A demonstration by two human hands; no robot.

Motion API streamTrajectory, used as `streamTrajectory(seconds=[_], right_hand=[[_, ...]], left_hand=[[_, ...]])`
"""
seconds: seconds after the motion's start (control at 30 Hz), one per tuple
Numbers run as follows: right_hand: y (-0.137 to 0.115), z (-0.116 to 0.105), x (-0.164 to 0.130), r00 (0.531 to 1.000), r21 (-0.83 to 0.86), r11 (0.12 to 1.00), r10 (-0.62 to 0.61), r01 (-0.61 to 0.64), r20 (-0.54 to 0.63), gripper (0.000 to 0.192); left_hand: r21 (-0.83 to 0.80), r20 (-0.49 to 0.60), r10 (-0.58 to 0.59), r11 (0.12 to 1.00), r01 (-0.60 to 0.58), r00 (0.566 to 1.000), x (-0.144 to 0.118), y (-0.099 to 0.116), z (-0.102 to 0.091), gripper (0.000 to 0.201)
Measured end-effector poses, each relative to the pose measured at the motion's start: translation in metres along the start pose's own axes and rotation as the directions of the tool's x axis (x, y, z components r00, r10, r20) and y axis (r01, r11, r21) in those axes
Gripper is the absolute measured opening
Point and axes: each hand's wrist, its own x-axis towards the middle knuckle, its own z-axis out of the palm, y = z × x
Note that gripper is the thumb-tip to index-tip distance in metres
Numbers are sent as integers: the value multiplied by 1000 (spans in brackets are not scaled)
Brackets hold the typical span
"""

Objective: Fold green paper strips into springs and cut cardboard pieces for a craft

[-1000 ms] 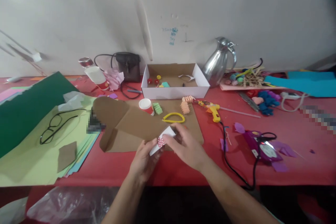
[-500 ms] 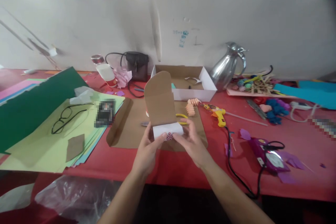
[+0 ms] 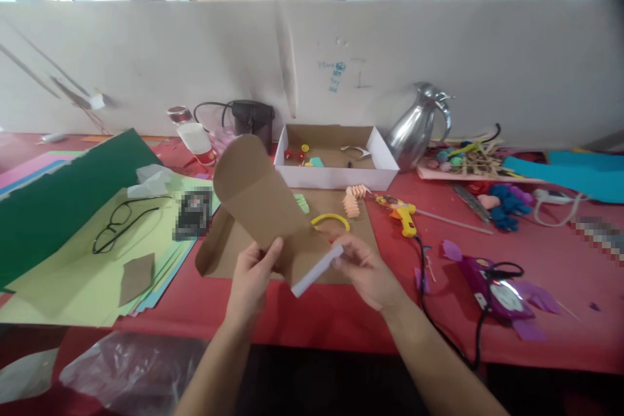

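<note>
While two hands grasp one brown cardboard piece [image 3: 263, 208], left hand [image 3: 252, 276] pinches its middle, right hand [image 3: 366, 271] its white edge.

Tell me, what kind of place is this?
Probably a craft workshop table. Coloured paper sheets lie stacked on it, a yellow glue gun sits by an open box of small bits, and both hands hold a brown cardboard piece.

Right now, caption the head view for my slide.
Both hands, left hand and right hand, hold a brown cardboard piece above the red table.
</note>
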Motion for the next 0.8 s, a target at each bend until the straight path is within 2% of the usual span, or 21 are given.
streamTrajectory(seconds=[0.07,0.17,0.23,0.3,0.33,0.37,0.43,0.5,0.53,0.57,0.63,0.73,0.8], right_hand=[[-4,-4,-2,998,88,996,-6,1,58,19],[-8,-8,-1,994,133,991,-28,13,108,27],[-9,-10,5,992,42,999,-13,8,123,22],[-8,-13,15,995,-199,980,12,8,99,18],[-7,-16,21,997,-381,924,20,11,78,26],[-5,-19,27,998,-581,813,21,20,64,37],[0,-24,38,996,-880,473,44,52,82,57],[6,-27,49,985,-978,173,106,115,135,65],[8,-28,53,977,-985,82,138,151,161,67],[9,-27,58,969,-983,21,163,183,184,66],[8,-25,64,952,-969,-45,202,244,231,62],[-2,-17,65,929,-947,-78,236,310,285,56],[-11,-13,57,938,-951,-92,218,296,271,60]], left_hand=[[-15,11,-67,998,67,998,-1,8,-7,25],[30,206,-232,973,231,951,-6,19,-18,27],[122,252,-231,971,206,940,-11,25,-26,30],[222,179,-100,973,59,979,-16,29,-33,30],[281,126,-3,959,-32,992,-17,30,-36,30],[348,82,87,931,-110,993,-18,30,-40,32],[472,30,204,860,-194,978,-19,29,-45,39],[532,-19,236,825,-190,971,-19,24,-49,39],[529,-48,232,831,-172,972,-18,21,-50,37],[503,-80,219,851,-150,972,-18,18,-50,34],[398,-144,184,911,-114,972,-17,13,-47,29],[195,-194,156,974,-118,969,-16,15,-37,23],[59,-196,153,988,-144,969,-14,22,-30,18]])
